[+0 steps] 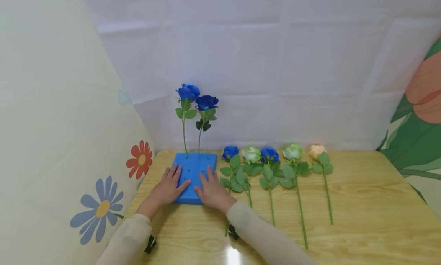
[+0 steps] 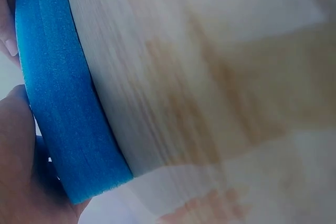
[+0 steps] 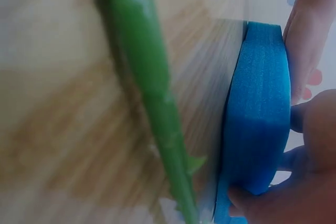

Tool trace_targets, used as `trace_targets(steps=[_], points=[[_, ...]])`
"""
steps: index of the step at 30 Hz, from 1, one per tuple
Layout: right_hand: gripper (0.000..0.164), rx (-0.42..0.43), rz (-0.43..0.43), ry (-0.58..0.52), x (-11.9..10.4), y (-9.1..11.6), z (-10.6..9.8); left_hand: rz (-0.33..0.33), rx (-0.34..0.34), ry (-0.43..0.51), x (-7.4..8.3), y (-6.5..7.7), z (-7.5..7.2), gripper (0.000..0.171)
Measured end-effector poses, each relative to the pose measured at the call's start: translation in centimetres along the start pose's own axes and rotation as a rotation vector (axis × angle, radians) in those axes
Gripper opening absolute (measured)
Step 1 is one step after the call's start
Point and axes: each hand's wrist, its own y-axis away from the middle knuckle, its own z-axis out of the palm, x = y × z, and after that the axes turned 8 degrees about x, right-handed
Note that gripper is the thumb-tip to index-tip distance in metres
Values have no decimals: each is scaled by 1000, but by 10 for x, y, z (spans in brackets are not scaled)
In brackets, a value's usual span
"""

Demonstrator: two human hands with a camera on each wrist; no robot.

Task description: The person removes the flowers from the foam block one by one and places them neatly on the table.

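Had the left hand (image 1: 169, 188) resting on the near left part of the blue foam block (image 1: 197, 164) and the right hand (image 1: 213, 191) on its near right part, both uncurled, with fingers fairly straight. Saw the block lying flat at the left of the wooden bench (image 1: 361, 188), with a blue rose (image 1: 188, 92) and a darker blue rose (image 1: 206, 102) standing in its far part (with small dark holes (image 1: 188, 170) showing in its top too). Noted lying to the right, with heads toward the far edge, two more blue roses (image 1: 230, 152), two green-white roses (image 1: 292, 152) and a peach rose (image 1: 316, 151).
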Motion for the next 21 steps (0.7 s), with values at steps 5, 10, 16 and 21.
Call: trace_targets(steps=[5,10,16,21], points=[[63,-11,-21,40,-2,9,0,-3,1,-11,0,7,1,89],[64,-21,-56,92,-5,18,0,16,36,-19,2,17,0,86],[64,-29,-109,156,-8,31,2,42,54,-30,2,30,1,85],[65,-53,-99,187,-11,41,1,41,48,-27,2,39,2,88]])
